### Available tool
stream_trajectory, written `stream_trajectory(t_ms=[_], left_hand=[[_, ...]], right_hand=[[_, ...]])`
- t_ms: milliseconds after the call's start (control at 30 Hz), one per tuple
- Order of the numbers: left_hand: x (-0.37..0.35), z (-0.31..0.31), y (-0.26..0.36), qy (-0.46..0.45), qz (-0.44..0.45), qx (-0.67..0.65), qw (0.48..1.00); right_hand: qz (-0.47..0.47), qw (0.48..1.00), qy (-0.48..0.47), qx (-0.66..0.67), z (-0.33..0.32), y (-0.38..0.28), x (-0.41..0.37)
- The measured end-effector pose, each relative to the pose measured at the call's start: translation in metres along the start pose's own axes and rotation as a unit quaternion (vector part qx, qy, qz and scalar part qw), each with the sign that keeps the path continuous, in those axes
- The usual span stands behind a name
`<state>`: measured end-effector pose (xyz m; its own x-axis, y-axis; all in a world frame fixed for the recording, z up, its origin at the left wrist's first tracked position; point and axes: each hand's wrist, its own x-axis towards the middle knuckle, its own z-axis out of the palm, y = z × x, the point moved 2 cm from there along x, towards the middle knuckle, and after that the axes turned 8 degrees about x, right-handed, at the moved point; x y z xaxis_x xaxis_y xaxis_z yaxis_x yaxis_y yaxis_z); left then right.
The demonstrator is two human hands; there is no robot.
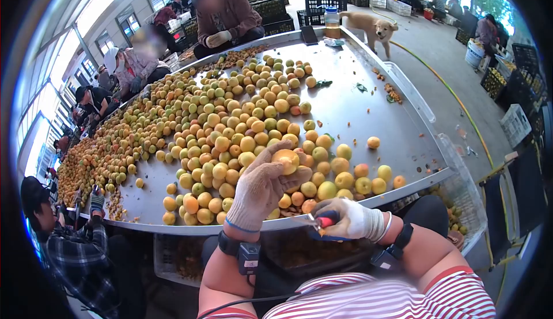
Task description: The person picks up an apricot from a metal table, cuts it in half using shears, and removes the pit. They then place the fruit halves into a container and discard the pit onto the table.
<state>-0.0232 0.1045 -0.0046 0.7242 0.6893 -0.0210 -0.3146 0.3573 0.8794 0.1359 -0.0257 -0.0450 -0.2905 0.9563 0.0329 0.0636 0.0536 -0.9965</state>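
Observation:
My left hand point(262, 186), in a cream knit glove, is raised over the near edge of the metal table. Its fingers are closed round an apricot point(285, 160) whose side facing me looks cut. Lower and to the right, my right hand point(351, 220), also gloved, grips pruning shears point(327, 219) with red and dark handles. The short metal blades point left toward my left wrist, apart from the fruit. Loose yellow-orange apricots point(227, 152) spread in a broad heap just beyond both hands.
The metal table point(368, 123) has a raised rim. Clear plastic crates point(469, 204) stand below its right edge. A jar point(332, 22) and a phone point(309, 35) lie at the far end, near a puppy point(371, 28). Several people sit along the left side; a hose point(455, 94) crosses the floor.

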Motion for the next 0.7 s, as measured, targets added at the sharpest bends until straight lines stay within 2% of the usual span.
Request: stream_trajectory(t_ms=[67,100,200,300,333,367,433,467,567,633,700], left_hand=[[-0.001,0.000,0.000,0.001,0.001,-0.003,1.000],[-0.002,-0.003,-0.001,0.010,0.002,0.007,1.000],[0.000,0.002,-0.008,-0.007,-0.013,0.007,1.000],[0.001,0.008,-0.018,-0.007,-0.042,0.029,0.999],[0.000,0.007,-0.019,-0.037,-0.064,-0.007,0.997],[0.002,0.002,-0.029,-0.044,-0.065,-0.005,0.997],[0.014,-0.009,-0.048,-0.012,0.058,0.242,0.968],[0.011,-0.003,-0.044,-0.016,0.053,0.260,0.964],[0.007,0.006,-0.037,-0.029,0.046,0.265,0.963],[0.005,0.006,-0.038,-0.039,0.040,0.277,0.959],[0.000,0.010,-0.034,0.019,-0.022,0.107,0.994]], right_hand=[[-0.076,0.996,-0.017,-0.043,-0.001,0.002,-0.001],[-0.076,0.996,-0.009,-0.048,-0.002,0.005,-0.001],[-0.112,0.991,0.073,-0.029,-0.017,-0.007,-0.008],[-0.044,0.977,0.169,0.122,-0.017,-0.006,-0.007],[-0.020,0.968,0.191,0.162,-0.018,0.000,-0.005],[-0.023,0.967,0.198,0.161,-0.018,-0.003,-0.006],[0.051,0.944,0.212,0.248,-0.018,-0.009,-0.009],[0.019,0.933,0.221,0.282,-0.017,-0.003,-0.006],[0.040,0.921,0.250,0.296,-0.021,0.012,-0.001],[0.017,0.911,0.272,0.308,-0.028,0.003,-0.003],[0.132,0.862,0.396,0.287,-0.073,0.021,0.001]])
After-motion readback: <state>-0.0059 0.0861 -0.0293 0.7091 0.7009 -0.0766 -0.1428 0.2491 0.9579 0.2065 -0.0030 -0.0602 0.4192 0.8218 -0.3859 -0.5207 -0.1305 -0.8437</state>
